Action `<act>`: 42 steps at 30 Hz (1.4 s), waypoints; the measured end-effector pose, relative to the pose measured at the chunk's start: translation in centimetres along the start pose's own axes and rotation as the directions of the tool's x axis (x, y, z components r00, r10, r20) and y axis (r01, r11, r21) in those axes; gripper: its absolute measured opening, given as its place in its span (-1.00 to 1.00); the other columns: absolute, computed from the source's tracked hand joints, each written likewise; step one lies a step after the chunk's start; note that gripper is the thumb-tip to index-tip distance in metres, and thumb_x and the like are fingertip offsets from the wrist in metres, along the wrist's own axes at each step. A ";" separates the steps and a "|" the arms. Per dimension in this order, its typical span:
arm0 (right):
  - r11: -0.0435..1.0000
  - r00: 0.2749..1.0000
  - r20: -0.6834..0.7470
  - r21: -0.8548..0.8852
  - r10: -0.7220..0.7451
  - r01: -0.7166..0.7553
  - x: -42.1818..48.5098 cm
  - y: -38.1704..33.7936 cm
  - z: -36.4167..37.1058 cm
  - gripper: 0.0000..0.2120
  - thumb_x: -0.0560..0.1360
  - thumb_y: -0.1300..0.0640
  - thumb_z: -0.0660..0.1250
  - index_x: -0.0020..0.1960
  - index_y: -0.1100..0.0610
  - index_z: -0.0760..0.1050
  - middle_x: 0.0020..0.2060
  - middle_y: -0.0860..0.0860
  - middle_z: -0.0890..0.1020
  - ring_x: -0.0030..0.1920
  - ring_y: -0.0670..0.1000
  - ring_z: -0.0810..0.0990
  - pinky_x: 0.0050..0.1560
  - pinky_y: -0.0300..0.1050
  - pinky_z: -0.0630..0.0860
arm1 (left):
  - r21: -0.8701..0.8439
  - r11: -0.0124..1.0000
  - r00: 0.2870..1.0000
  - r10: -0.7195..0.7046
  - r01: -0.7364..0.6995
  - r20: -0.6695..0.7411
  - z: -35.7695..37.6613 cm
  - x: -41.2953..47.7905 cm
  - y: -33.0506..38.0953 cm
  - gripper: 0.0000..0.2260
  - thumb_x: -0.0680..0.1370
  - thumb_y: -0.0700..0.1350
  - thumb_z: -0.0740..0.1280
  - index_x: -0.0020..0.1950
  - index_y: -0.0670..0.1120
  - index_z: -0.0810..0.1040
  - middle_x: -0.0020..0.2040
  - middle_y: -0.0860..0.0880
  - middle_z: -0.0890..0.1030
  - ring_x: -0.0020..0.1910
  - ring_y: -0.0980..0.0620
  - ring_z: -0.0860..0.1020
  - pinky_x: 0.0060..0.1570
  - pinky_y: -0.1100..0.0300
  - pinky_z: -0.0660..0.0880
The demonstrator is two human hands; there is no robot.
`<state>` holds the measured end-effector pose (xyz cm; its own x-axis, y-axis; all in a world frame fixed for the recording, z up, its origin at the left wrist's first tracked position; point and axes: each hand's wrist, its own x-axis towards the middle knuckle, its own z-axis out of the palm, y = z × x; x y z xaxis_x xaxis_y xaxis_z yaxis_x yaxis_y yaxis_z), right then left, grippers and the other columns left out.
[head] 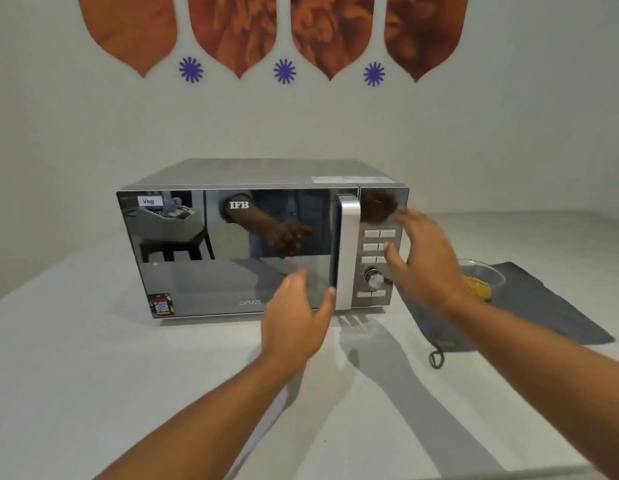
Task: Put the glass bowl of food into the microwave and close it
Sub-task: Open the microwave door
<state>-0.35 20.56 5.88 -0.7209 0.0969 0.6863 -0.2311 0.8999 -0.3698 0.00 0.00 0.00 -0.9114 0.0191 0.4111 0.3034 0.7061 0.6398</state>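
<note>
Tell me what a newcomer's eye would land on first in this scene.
The mirrored microwave dominates the centre of the white counter, its door shut. Both hands reach toward it: the left hand near the silver door handle, the right hand before the control panel. Behind the right forearm, a glass bowl of yellow food sits on a grey cloth.

Plain off-white wall (pixel 93 133) behind, with four rust-orange pointed leaf-shaped decals (pixel 232 32) along the top and small purple flower decals (pixel 284 71) between their tips. Pale white countertop (pixel 76 358) below, catching sharp shadows.
</note>
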 end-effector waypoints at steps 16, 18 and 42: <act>0.920 0.932 0.148 -0.170 -0.330 0.353 7.9 5.0 0.7 -0.32 0.53 -0.19 0.09 0.51 0.20 0.18 0.47 0.15 0.34 0.51 0.12 0.19 0.50 0.02 0.11 | -0.349 0.909 0.930 -0.311 0.229 -0.198 8.1 9.0 9.1 -0.76 0.50 -0.13 0.42 0.03 -0.07 0.37 -0.16 0.05 0.47 -0.11 0.01 0.50 -0.04 0.08 0.53; 0.910 0.924 0.149 -0.178 -0.352 0.375 7.9 5.3 0.8 -0.28 0.52 -0.25 0.06 0.51 0.20 0.16 0.48 0.16 0.33 0.52 0.13 0.18 0.51 0.04 0.11 | -0.337 0.904 0.906 -0.351 0.262 -0.238 8.3 9.2 9.5 -0.76 0.50 -0.13 0.43 -0.06 -0.07 0.35 -0.24 0.05 0.43 -0.18 0.02 0.48 -0.13 0.12 0.51; 0.925 0.936 0.219 -0.204 -0.274 0.319 8.2 3.9 -0.4 -0.27 0.52 -0.27 0.15 0.49 0.20 0.20 0.47 0.17 0.35 0.48 0.17 0.26 0.49 0.10 0.18 | -0.670 0.738 0.987 -0.153 0.087 -0.040 -1.0 -4.3 7.2 -0.62 0.44 0.23 0.18 -0.10 -0.09 0.44 -0.33 -0.04 0.48 -0.36 0.09 0.47 -0.27 0.27 0.52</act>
<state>-6.88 25.01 10.36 -0.7549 -0.2493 0.6066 -0.3102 0.9507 0.0047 6.38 4.29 3.56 -0.9353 -0.1169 0.3340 0.3305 0.0486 0.9426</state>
